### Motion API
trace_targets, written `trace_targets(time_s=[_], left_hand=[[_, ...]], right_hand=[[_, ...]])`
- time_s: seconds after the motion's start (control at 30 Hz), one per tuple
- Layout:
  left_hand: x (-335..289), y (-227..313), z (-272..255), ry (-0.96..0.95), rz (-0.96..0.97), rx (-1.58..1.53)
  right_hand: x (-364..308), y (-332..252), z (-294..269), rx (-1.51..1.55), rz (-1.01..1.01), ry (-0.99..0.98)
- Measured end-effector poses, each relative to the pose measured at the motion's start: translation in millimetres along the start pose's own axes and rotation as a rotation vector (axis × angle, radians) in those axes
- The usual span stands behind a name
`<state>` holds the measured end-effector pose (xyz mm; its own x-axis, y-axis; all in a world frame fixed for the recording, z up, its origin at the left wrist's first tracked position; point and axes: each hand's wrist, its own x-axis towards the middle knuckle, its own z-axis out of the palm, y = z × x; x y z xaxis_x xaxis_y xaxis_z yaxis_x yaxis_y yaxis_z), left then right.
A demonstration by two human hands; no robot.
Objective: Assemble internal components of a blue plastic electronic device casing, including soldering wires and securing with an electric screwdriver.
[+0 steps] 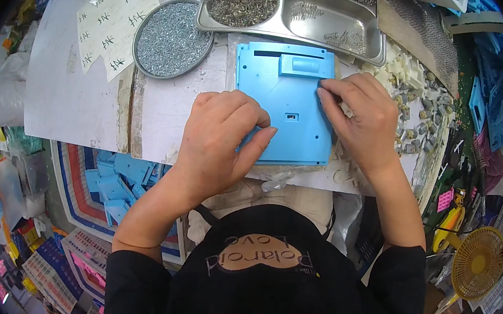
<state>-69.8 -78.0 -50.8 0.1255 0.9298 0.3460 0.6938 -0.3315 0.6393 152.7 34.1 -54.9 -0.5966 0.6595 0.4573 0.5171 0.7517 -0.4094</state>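
Observation:
A light blue plastic housing (270,100) lies flat on the worktable in front of me. It has a long slot along its far edge, a raised block beside the slot and a small switch opening (291,117) near its middle. My left hand (219,138) is closed over its left side, with thumb and forefinger bent toward each other. At the upper right edge of the housing, my right hand (361,117) pinches thumb and forefinger together. Whatever either hand holds is too small or hidden to make out.
A round grey dish (206,52) of small screws stands left of the housing. Beyond it sits a metal compartment tray (241,30) with springs. Small metal and white parts (421,114) lie at the right. Blue pieces (117,188) fill a striped bin below left; a yellow fan (479,263) stands right.

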Motion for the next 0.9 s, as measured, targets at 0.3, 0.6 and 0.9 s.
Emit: trace_targets(time_s=[0.3, 0.6, 0.9], left_hand=[[-3, 3, -2, 0.000, -0.014, -0.042], [-5, 3, -3, 0.021, -0.006, -0.045], [1, 14, 6, 0.014, 0.007, -0.072]], right_hand=[[3, -12, -6, 0.193, 0.322, -0.145], [-4, -19, -14, 0.307, 0.542, -0.232], [-22, -15, -28, 0.339, 0.488, -0.110]])
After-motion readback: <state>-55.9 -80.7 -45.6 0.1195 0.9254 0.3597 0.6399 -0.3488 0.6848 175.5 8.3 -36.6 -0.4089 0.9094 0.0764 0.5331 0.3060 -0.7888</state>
